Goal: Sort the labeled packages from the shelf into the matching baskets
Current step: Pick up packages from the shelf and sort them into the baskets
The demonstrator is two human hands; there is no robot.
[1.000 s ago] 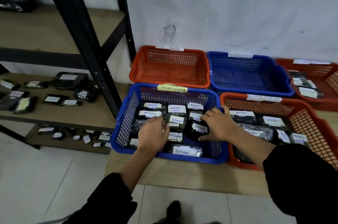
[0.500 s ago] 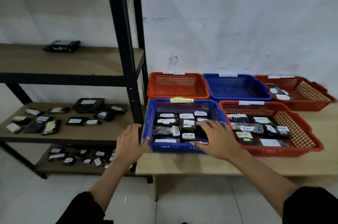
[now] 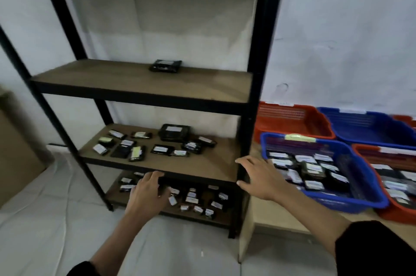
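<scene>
A black metal shelf [image 3: 254, 95] with wooden boards fills the left and centre. Several dark packages with white labels [image 3: 162, 149] lie on its middle board, more [image 3: 195, 199] on the bottom board, and a single one [image 3: 166, 66] on the upper board. My left hand [image 3: 146, 194] hovers empty in front of the bottom board, fingers relaxed. My right hand [image 3: 261, 176] is spread and empty beside the shelf's right post, just left of the near blue basket [image 3: 369, 199], which holds several labeled packages.
On a low wooden table [image 3: 279, 217] to the right stand an orange basket [image 3: 292, 122], a second blue basket [image 3: 369, 127] and a near orange basket [image 3: 394, 212] with packages. A cardboard box [image 3: 15, 154] stands at the far left. White tiled floor lies below.
Both hands have left the near blue basket and swung left toward the shelf, holding nothing. The view has turned left, so the shelf now fills the frame.
</scene>
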